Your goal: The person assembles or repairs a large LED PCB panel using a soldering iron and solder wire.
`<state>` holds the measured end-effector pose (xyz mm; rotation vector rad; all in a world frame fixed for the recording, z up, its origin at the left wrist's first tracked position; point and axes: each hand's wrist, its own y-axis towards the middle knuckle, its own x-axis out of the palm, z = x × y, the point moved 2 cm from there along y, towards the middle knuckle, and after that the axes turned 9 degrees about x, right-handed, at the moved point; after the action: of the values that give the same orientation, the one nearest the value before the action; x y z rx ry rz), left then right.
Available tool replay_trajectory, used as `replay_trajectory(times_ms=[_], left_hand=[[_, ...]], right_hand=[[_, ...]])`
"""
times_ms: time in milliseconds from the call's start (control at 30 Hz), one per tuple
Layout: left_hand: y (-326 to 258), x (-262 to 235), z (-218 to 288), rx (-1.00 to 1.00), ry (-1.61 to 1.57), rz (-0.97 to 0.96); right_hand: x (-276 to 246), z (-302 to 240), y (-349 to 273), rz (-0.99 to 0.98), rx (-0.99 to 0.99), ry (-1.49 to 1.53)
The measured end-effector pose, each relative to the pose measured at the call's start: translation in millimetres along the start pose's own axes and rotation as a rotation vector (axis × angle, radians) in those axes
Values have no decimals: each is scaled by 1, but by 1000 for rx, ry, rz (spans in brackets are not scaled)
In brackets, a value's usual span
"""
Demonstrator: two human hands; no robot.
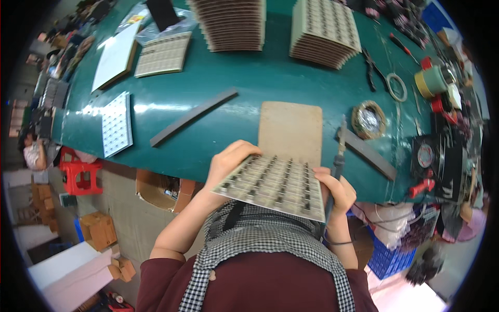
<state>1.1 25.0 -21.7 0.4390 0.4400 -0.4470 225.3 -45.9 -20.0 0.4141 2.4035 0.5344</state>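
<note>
a: where do we have the panel (275,187), and how are our fingers set?

b: it's up before our checkered apron (270,234), tilted, by the near end of the brown board (291,130) on the green table (208,73); we can't tell whether they touch. our left hand (228,162) is curled nearly closed on the far left corner, thumb hidden. our right hand (339,193) is bent in on the right edge, a fingertip at the rim.

a: and the soldering iron (339,158)?

b: it runs up alongside that right hand. we can't tell whether hidden fingers grip it.

a: how should the panel feel to us?

b: light, we'd judge, and stiff, though so thin a sheet might flex or crack if we pressed its middle. its face may be a bit slippery.

a: so where do we take hold?

b: by opposite edges, clear of the dark parts (307,188) in rows, which look small and easily knocked. we'd also keep skin off the iron's tip, in case it's hot.
</note>
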Motion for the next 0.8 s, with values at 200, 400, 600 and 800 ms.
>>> replay_trajectory(times_ms=[200, 400, 600, 800], left_hand=[[-1, 0, 4, -99, 127, 25], [0, -5, 2, -37, 136, 5], [-6, -9, -12, -94, 150, -21], [-8, -11, -17, -146, 110, -12]], right_hand=[[0, 3, 0, -27, -79, 28], [0, 1, -4, -31, -43, 74], [5, 4, -2, -3, -54, 68], [10, 3, 0, 5, -59, 79]])
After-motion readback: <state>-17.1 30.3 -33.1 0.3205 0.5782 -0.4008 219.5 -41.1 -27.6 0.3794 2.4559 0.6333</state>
